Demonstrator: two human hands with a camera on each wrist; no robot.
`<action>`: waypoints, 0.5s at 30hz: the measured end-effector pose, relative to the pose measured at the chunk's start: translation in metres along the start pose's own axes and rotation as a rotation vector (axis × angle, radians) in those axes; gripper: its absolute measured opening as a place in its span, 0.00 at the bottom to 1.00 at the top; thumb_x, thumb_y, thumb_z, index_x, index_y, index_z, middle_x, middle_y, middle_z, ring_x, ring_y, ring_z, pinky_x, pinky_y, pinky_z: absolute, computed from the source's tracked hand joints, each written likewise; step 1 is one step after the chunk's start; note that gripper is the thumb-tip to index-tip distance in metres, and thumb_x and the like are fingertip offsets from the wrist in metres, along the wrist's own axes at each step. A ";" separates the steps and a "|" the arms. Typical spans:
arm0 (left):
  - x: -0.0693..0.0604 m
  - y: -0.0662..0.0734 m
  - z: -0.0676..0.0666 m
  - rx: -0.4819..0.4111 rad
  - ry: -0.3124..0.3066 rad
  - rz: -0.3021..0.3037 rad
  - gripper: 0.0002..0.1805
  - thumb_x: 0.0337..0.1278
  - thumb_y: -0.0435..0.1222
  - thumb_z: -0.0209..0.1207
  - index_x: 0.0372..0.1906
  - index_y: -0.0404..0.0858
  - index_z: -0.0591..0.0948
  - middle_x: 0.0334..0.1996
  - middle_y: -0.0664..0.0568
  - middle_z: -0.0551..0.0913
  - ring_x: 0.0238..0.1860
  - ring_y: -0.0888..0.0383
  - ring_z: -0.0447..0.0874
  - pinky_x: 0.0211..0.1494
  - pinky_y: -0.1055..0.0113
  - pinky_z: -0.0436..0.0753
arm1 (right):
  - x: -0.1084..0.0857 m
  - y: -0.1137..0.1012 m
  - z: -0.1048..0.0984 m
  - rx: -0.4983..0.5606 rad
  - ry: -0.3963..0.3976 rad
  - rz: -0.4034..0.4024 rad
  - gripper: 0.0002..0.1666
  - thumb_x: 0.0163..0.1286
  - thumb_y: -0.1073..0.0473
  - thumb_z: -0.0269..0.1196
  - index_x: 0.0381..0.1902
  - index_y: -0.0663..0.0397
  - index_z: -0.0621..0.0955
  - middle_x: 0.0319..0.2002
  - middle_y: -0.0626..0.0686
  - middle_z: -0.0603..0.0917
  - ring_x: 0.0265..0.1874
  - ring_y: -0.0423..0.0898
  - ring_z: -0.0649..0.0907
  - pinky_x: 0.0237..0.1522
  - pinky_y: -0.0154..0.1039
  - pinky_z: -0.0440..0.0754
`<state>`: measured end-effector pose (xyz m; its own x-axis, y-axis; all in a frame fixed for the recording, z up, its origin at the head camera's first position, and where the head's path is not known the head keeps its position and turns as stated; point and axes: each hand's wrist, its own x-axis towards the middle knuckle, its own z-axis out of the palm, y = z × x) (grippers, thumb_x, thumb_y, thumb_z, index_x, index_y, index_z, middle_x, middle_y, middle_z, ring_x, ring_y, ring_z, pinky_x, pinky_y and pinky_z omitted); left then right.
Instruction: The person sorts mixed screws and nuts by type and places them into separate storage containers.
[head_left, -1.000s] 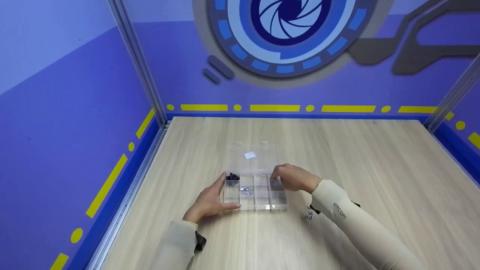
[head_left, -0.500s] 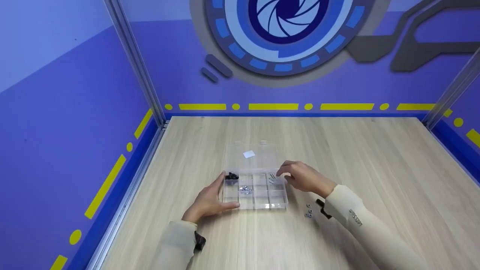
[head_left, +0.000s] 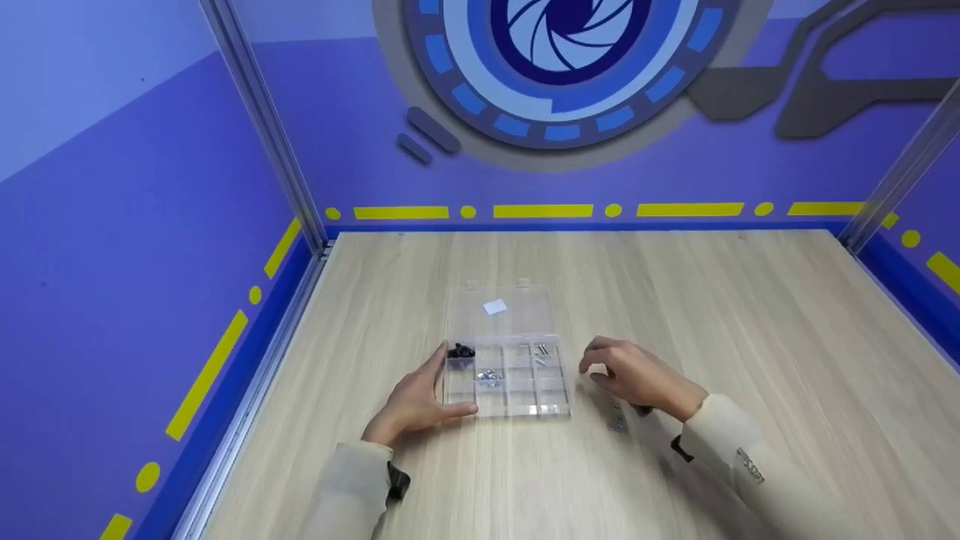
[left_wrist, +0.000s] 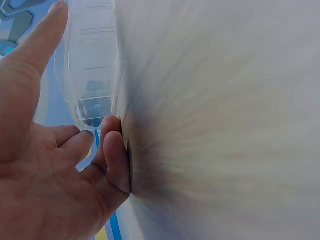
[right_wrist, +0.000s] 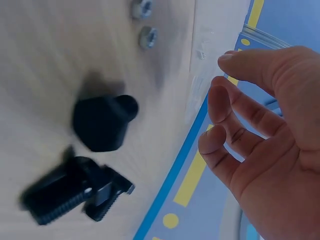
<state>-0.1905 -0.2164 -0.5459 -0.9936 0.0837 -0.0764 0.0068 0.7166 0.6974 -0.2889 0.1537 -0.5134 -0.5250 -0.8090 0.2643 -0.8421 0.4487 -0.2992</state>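
Note:
My left hand [head_left: 416,401] rests against the left side of a clear compartment box [head_left: 525,414], its thumb extended along the front edge. Black small parts [head_left: 460,351] lie in the back left compartment. Silver nuts [head_left: 490,377] sit in a middle compartment, and silver screws [head_left: 542,352] in the back right one. Right of the box, my right hand [head_left: 649,375] hovers over the table with bent, relaxed fingers and nothing between them. Beneath it are loose nuts [right_wrist: 148,37], a black hex-head bolt [right_wrist: 102,122] and other black threaded pieces [right_wrist: 65,187], partly hidden in the head view.
The box's transparent lid [head_left: 499,322] lies folded back behind it, with a white label [head_left: 495,307] on it. Everything stands on a wooden table [head_left: 675,300]. Blue walls [head_left: 150,300] and metal posts [head_left: 262,112] border the table's left and back.
My right hand has left the box's back right compartment, uncovering the silver screws there, and moved right and towards me over the loose parts. My left hand stays at the box.

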 end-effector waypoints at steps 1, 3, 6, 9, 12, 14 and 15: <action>0.000 0.000 0.000 0.000 -0.001 -0.004 0.69 0.44 0.61 0.76 0.84 0.42 0.49 0.80 0.41 0.59 0.77 0.37 0.59 0.78 0.44 0.62 | -0.003 0.000 0.000 0.005 -0.002 0.003 0.12 0.62 0.74 0.68 0.39 0.56 0.89 0.42 0.51 0.86 0.34 0.45 0.85 0.33 0.39 0.85; 0.000 0.000 0.000 -0.003 -0.001 -0.011 0.68 0.44 0.61 0.76 0.84 0.42 0.49 0.80 0.41 0.59 0.77 0.37 0.59 0.78 0.44 0.62 | -0.007 0.000 0.000 0.023 -0.016 0.019 0.12 0.62 0.74 0.68 0.39 0.56 0.89 0.41 0.50 0.86 0.33 0.43 0.85 0.33 0.38 0.85; 0.000 0.001 0.000 -0.007 -0.001 -0.016 0.68 0.44 0.60 0.76 0.84 0.42 0.49 0.80 0.42 0.58 0.77 0.38 0.59 0.78 0.44 0.61 | -0.013 0.000 -0.001 0.060 -0.051 0.059 0.11 0.63 0.73 0.68 0.39 0.55 0.89 0.40 0.49 0.86 0.29 0.39 0.83 0.32 0.35 0.84; 0.000 0.000 0.000 -0.008 0.002 -0.011 0.68 0.44 0.60 0.77 0.84 0.42 0.49 0.80 0.42 0.59 0.77 0.37 0.59 0.78 0.43 0.62 | -0.019 -0.001 0.000 0.080 -0.074 0.086 0.10 0.64 0.72 0.69 0.39 0.55 0.89 0.39 0.48 0.86 0.27 0.37 0.81 0.31 0.34 0.83; 0.000 0.000 0.000 -0.009 0.005 0.001 0.67 0.44 0.59 0.77 0.84 0.42 0.50 0.79 0.41 0.59 0.76 0.37 0.60 0.77 0.43 0.63 | -0.023 -0.001 0.001 0.066 -0.075 0.076 0.09 0.63 0.72 0.71 0.38 0.54 0.89 0.37 0.48 0.87 0.30 0.39 0.83 0.32 0.36 0.84; -0.001 0.000 -0.001 -0.011 0.006 0.004 0.67 0.44 0.59 0.77 0.84 0.42 0.50 0.79 0.41 0.59 0.76 0.37 0.60 0.77 0.43 0.63 | -0.025 -0.001 0.002 0.060 -0.079 0.070 0.10 0.62 0.72 0.71 0.37 0.54 0.90 0.36 0.48 0.87 0.31 0.40 0.84 0.32 0.37 0.84; -0.001 0.000 -0.001 -0.012 0.005 0.005 0.67 0.45 0.59 0.77 0.84 0.42 0.50 0.79 0.41 0.59 0.76 0.37 0.60 0.77 0.43 0.63 | -0.027 -0.002 0.002 0.058 -0.081 0.069 0.10 0.62 0.72 0.71 0.37 0.53 0.90 0.36 0.47 0.87 0.32 0.41 0.84 0.32 0.37 0.85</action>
<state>-0.1899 -0.2167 -0.5452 -0.9941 0.0837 -0.0688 0.0107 0.7079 0.7062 -0.2732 0.1740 -0.5218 -0.5678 -0.8061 0.1670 -0.7945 0.4835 -0.3674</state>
